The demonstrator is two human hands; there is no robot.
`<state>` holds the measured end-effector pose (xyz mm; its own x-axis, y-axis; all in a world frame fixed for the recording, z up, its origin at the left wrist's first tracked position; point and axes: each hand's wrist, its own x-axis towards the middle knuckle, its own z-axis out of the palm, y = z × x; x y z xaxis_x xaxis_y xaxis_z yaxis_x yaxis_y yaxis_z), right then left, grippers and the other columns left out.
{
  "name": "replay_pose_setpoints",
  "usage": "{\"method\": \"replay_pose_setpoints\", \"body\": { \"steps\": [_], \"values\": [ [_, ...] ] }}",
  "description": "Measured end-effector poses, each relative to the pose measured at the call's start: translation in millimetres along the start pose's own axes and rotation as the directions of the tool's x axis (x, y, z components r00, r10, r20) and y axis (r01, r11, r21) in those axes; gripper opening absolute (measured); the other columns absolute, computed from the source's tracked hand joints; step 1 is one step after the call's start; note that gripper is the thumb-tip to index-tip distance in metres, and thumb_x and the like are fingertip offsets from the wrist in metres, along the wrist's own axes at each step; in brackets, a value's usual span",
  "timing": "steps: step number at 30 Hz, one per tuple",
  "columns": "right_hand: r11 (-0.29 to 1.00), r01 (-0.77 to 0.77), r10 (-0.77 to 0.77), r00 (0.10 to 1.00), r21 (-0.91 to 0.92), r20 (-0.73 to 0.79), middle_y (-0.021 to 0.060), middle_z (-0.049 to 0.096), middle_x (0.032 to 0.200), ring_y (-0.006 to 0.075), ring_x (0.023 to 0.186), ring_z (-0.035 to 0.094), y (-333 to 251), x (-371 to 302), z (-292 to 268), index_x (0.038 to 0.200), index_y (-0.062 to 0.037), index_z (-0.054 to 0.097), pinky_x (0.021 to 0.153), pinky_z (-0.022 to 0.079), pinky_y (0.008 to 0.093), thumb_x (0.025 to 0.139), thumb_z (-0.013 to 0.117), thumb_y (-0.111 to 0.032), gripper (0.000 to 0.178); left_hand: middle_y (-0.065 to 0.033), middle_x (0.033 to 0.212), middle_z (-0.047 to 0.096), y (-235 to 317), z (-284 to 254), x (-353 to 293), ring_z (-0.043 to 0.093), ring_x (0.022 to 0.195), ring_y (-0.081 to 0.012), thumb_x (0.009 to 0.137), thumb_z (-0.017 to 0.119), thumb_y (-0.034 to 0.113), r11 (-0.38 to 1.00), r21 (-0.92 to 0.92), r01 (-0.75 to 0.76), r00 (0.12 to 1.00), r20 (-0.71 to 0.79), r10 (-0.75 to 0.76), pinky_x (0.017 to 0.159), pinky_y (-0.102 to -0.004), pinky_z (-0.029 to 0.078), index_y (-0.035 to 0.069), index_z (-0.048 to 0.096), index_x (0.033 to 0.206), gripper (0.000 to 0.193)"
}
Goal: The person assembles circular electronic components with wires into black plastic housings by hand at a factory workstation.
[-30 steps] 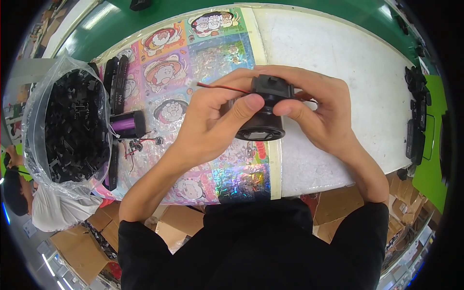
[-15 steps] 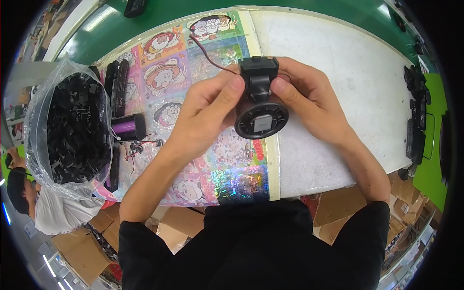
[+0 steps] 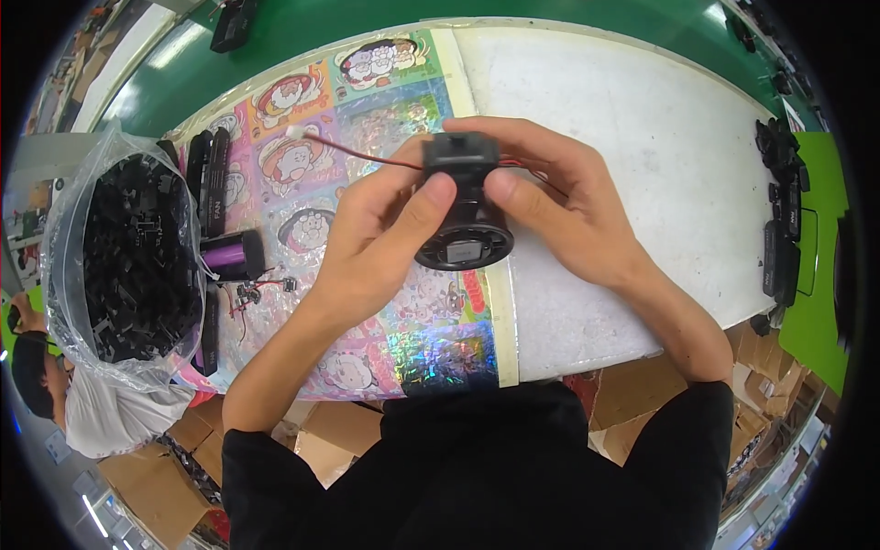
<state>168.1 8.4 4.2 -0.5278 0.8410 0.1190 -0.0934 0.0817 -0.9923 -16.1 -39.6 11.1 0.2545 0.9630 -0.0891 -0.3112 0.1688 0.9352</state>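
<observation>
Between both hands, above the patterned sheet, is a black plastic device (image 3: 469, 213) with a block-shaped top and a round, slotted end that has a pale square in its middle. My left hand (image 3: 378, 240) grips its left side, thumb pressed against the body. On the other side my right hand (image 3: 561, 213) holds it, thumb likewise on the body; the remaining fingers are partly hidden behind. A thin dark red wire (image 3: 362, 156) runs out leftward and ends in a small white connector (image 3: 296, 133). More wire shows by my right fingers.
At the left stands a clear plastic bag (image 3: 64, 266) full of small black parts. Beside it lie long black pieces (image 3: 214, 179), a purple-and-black cylinder (image 3: 234, 254) and small wired parts (image 3: 252, 293). Several black parts (image 3: 784, 220) line the table's right edge. Another person's arm (image 3: 32, 316) shows far left.
Both hands have brought the device slightly left and tilted it, so its round end looks flatter. The wire has swung, and its white connector now shows at the left.
</observation>
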Motion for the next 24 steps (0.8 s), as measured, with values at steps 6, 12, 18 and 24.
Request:
{"method": "replay_pose_setpoints", "body": {
  "steps": [6,12,18,24],
  "values": [
    [0.999,0.022,-0.021,1.000,-0.027,0.023,0.0099,0.067,0.097,0.0126,0.086,0.062,-7.1,-3.4,-2.2,0.115,0.0012,0.061,0.077,0.052,0.0257,0.090,0.060,-0.013,0.029,-0.0109,0.121,0.050,-1.0,-3.8,2.1,0.051,0.107,-0.0158,0.098,0.047,0.024,0.991,0.077,-0.110,0.989,0.105,0.102,0.091,-0.0265,0.041,-0.008,0.058,0.109,0.035],
    [0.989,-0.034,0.031,0.999,0.141,0.028,0.0112,0.068,0.098,0.0123,0.087,0.063,-13.3,-7.0,1.3,0.114,0.0031,0.062,0.078,0.052,0.0254,0.090,0.059,-0.010,0.027,-0.0114,0.126,0.047,-5.3,-0.6,-0.1,0.049,0.113,-0.0179,0.094,0.055,0.025,0.997,-0.048,-0.063,0.994,0.083,0.067,0.096,-0.0297,0.039,-0.005,0.057,0.116,0.037],
    [0.986,-0.116,0.124,0.991,0.123,-0.054,0.0091,0.067,0.093,0.0119,0.085,0.062,-7.1,-6.5,5.6,0.113,0.0034,0.061,0.076,0.051,0.0254,0.091,0.060,-0.016,0.029,-0.0075,0.124,0.045,-3.8,5.9,-0.4,0.049,0.112,-0.0160,0.071,0.079,0.003,0.996,0.075,-0.044,0.994,0.105,0.036,0.095,-0.0298,0.043,-0.002,0.049,0.124,0.062],
    [0.986,-0.166,0.167,0.985,0.032,-0.045,0.0039,0.063,0.082,0.0064,0.071,0.054,-7.0,-2.7,2.6,0.111,0.0016,0.062,0.062,0.044,0.0201,0.092,0.060,-0.023,0.031,-0.0049,0.112,0.054,0.8,1.6,-2.2,0.054,0.102,-0.0127,0.077,0.072,0.002,0.966,0.253,-0.055,0.993,0.113,0.026,0.093,-0.0277,0.043,-0.001,0.047,0.125,0.053]
  ]
}}
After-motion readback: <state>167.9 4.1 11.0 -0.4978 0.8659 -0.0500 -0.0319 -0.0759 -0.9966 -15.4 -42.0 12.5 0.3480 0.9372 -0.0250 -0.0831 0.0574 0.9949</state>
